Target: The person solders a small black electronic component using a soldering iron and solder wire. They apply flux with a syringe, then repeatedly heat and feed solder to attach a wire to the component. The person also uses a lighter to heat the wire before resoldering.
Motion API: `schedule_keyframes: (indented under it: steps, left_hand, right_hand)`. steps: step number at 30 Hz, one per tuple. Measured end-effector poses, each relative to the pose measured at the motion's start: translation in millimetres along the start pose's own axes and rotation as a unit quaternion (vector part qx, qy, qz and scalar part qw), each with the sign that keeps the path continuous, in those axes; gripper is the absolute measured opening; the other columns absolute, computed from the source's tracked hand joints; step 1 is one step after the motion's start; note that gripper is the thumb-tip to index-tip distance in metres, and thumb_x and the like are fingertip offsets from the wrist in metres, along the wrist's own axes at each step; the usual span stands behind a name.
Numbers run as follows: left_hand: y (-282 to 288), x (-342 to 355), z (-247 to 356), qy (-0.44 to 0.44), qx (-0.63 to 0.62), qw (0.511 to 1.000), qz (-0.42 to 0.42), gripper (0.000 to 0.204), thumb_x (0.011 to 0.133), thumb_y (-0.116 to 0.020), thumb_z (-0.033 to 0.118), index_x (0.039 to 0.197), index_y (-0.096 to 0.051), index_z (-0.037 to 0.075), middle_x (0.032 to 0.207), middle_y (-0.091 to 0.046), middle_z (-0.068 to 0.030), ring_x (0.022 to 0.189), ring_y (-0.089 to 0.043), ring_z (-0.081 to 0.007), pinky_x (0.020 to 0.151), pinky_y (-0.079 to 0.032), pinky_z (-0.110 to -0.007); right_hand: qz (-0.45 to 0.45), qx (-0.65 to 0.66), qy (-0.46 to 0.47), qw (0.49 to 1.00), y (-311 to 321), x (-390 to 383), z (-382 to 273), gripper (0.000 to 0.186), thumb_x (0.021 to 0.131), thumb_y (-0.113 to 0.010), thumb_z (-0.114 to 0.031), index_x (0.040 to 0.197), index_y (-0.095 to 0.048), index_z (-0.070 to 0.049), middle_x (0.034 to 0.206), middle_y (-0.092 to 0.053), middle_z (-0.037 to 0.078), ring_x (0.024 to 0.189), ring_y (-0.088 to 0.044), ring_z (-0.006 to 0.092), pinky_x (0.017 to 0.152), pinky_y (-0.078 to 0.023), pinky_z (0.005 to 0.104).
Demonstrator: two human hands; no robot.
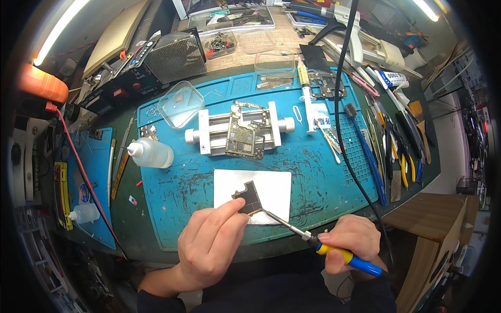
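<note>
My left hand (211,242) has its fingers closed on the lower left edge of a small dark circuit board (249,195), which lies over a white paper sheet (277,190). In my right hand (350,242) is a soldering iron (336,254) with a yellow and blue handle. Its tip meets the board's lower right corner, beside a thin copper-coloured strip partly hidden by my fingers. Beyond the paper, a metal clamp holder (212,130) carries a larger phone circuit board (244,136).
A blue work mat (180,203) lies under everything. Left of the holder stand a clear squeeze bottle (151,153) and a plastic lid (181,104). A syringe (303,78), cotton swabs (329,142), a blue brush (368,156) and pliers (405,161) lie to the right. A black cable (340,112) hangs across.
</note>
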State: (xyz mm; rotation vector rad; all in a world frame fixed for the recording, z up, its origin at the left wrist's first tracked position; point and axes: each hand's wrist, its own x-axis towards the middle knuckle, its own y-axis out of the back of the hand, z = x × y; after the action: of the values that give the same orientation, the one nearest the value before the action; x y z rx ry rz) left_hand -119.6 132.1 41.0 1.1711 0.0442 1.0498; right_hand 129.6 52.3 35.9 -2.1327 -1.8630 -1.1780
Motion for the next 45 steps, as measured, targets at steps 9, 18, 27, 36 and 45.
schedule_keyframes:
  steps: [9,18,27,36,45]
  left_hand:
    - [1.2,-0.1,0.1,0.000,-0.001,1.000,-0.009,0.030,0.071,-0.078,-0.012,0.098,-0.069,-0.003,0.110,-0.073,-0.0172,0.082,-0.066,-0.0291,0.069,-0.054,-0.035]
    - [-1.0,1.4,-3.5,-0.015,0.020,1.000,0.004,0.030,0.067,-0.080,-0.009,0.095,-0.071,-0.002,0.107,-0.074,-0.0130,0.078,-0.065,-0.0239,0.064,-0.055,-0.031]
    - [-0.3,1.9,-3.4,-0.017,0.021,1.000,-0.001,0.030,0.068,-0.080,-0.009,0.096,-0.071,-0.001,0.108,-0.073,-0.0134,0.080,-0.066,-0.0238,0.065,-0.055,-0.031]
    - [-1.0,0.4,-4.1,-0.013,0.010,1.000,0.005,0.030,0.070,-0.080,-0.010,0.098,-0.070,-0.002,0.107,-0.070,-0.0139,0.081,-0.067,-0.0257,0.065,-0.055,-0.032]
    - [-1.5,2.2,-3.4,-0.007,0.014,1.000,0.009,0.029,0.072,-0.080,-0.010,0.099,-0.069,-0.003,0.106,-0.069,-0.0146,0.081,-0.067,-0.0275,0.065,-0.055,-0.033]
  right_hand:
    - [-0.022,-0.027,0.005,0.999,0.4,-8.3,-2.0,0.017,0.085,-0.072,-0.015,0.100,-0.076,-0.007,0.070,-0.065,-0.001,0.049,-0.056,0.0110,0.045,-0.043,0.0243]
    - [-0.020,-0.010,0.002,1.000,0.0,-8.9,0.3,0.017,0.085,-0.073,-0.015,0.100,-0.076,-0.006,0.070,-0.066,0.000,0.050,-0.059,0.0124,0.044,-0.045,0.0241]
    - [-0.018,-0.016,0.013,1.000,-0.8,-7.5,0.2,0.017,0.087,-0.074,-0.017,0.100,-0.077,-0.005,0.070,-0.067,0.001,0.051,-0.062,0.0126,0.045,-0.047,0.0236]
    - [-0.018,-0.017,0.011,1.000,-0.5,-6.2,-0.5,0.018,0.087,-0.075,-0.017,0.101,-0.077,-0.005,0.070,-0.068,0.001,0.053,-0.063,0.0129,0.046,-0.048,0.0238]
    - [-0.022,-0.012,0.005,1.000,0.2,-6.9,-0.6,0.019,0.086,-0.076,-0.015,0.101,-0.077,-0.005,0.071,-0.069,0.001,0.054,-0.064,0.0132,0.047,-0.049,0.0240]
